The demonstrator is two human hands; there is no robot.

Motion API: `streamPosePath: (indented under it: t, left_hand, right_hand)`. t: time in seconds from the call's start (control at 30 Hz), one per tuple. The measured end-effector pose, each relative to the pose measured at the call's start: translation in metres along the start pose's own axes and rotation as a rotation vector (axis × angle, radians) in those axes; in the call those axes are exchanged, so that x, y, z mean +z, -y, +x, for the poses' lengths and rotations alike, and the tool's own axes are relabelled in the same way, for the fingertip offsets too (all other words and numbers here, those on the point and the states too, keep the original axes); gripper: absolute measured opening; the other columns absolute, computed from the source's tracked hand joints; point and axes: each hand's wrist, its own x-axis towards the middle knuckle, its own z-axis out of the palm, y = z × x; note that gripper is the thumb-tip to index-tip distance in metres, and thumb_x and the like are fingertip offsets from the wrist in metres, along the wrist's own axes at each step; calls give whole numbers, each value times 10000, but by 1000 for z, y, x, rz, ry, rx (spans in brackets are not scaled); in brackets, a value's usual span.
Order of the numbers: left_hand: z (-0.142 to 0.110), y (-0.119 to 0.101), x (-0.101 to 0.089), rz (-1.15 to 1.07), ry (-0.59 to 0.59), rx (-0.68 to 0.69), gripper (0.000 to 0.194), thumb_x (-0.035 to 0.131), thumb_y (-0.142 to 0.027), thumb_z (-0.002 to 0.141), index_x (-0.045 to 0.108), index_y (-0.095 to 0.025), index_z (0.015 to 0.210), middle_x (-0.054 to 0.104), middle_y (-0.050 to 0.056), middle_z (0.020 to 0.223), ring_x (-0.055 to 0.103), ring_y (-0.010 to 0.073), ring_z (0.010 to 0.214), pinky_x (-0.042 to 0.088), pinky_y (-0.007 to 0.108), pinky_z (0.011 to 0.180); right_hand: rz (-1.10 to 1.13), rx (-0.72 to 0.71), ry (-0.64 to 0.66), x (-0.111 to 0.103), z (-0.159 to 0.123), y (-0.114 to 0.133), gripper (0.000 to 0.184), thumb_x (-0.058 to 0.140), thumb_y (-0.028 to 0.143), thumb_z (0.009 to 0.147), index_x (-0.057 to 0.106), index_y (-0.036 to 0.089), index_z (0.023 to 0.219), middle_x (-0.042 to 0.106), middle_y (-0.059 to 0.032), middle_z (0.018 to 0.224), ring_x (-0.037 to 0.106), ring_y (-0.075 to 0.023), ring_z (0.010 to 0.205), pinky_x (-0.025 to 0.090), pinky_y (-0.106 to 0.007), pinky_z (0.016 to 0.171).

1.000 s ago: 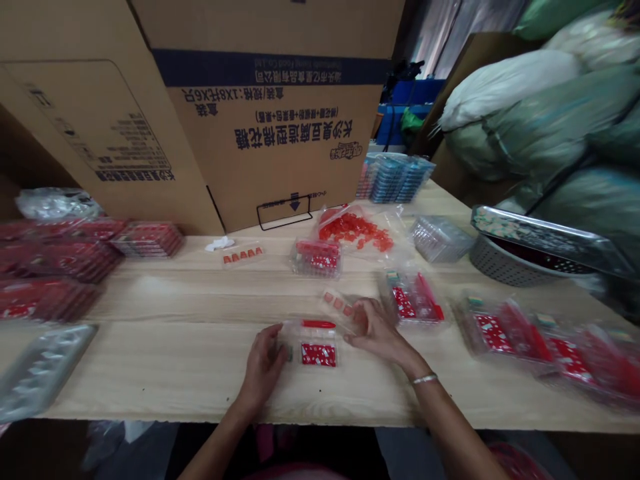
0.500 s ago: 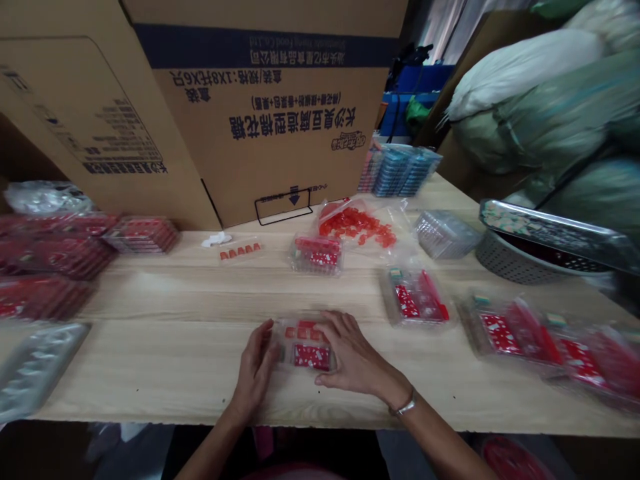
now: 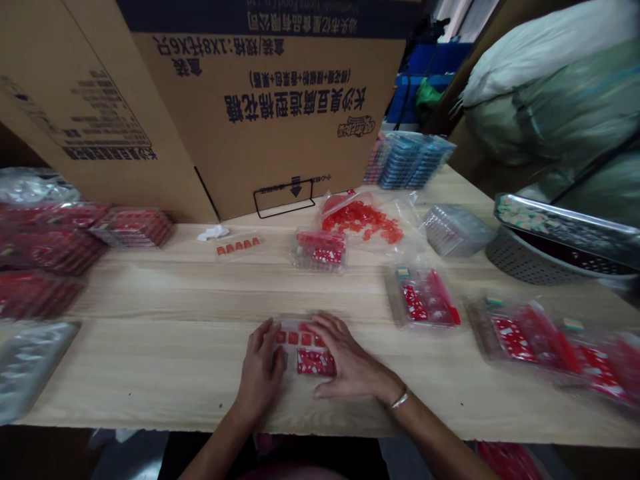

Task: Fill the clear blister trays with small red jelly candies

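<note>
Our left hand [image 3: 260,375] and right hand [image 3: 353,357] sit close together near the middle of the tabletop's near edge, both touching a clear plastic tray [image 3: 293,327] that lies between them. We cannot tell whether they are clamped on it or only resting against it. In the tray, a row of red squares [image 3: 293,339] lies beside a red printed card [image 3: 316,363].

As far as we can see, much is done and more remains. Filled trays [image 3: 423,298] lie open towards the right edge, and a stack of red filled trays [image 3: 133,227] stands towards the left edge. Towards the far edge, a plastic bag of loose red pieces [image 3: 363,220] holds plenty more, and a stack of empty clear trays [image 3: 457,230] sits just to its right.
</note>
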Motion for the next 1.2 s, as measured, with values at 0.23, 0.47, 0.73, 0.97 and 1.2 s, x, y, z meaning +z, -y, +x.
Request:
streamPosePath:
  t: [0.23,0.47,0.73,0.97,1.2]
  left_hand:
    - [0,4,0,164,16,82,369,471,-210,856,558,-175,1213,578,139,1235,541,287,1117,467,512,935]
    - [-3,3,-3,-75,17,-68,374,520,-322,835,580,-181,1176,589,132,1235,540,287,1145,438,505,976]
    - [58,-11,-20,-498,-140,-345,483,502,-556,810,559,-217,1150,602,106,1211,556,269,1113,423,438,961]
    - [213,-31,13,-494,-68,-355,539,677,-517,694,594,-184,1110,561,134,1265,553,273,1095,453,386,886]
    - [249,-17,47,-587,246,-428,256,641,-321,826,623,-127,993,673,43,892,640,160,760,531,337,706]
  right_hand:
    - [-108,67,-189,-3,-8,13,894,701,532,695,300,196,1419,139,-141,1544,48,-323,1423,117,-525,1132]
    - [-163,46,-61,8,8,20,869,777,402,505,456,180,1281,421,-123,1343,348,-311,1250,262,-449,1061]
    - [-372,-92,-442,-110,78,5,794,746,360,587,424,172,1289,405,-141,1318,349,-316,1216,286,-455,1020]
    - [-453,26,-237,-129,143,-54,857,811,344,514,472,161,1279,468,-134,1239,406,-318,1167,298,-472,1010]
    - [-4,116,-438,-115,139,-80,822,739,547,611,464,206,1308,416,-120,1364,335,-290,1300,262,-465,1084]
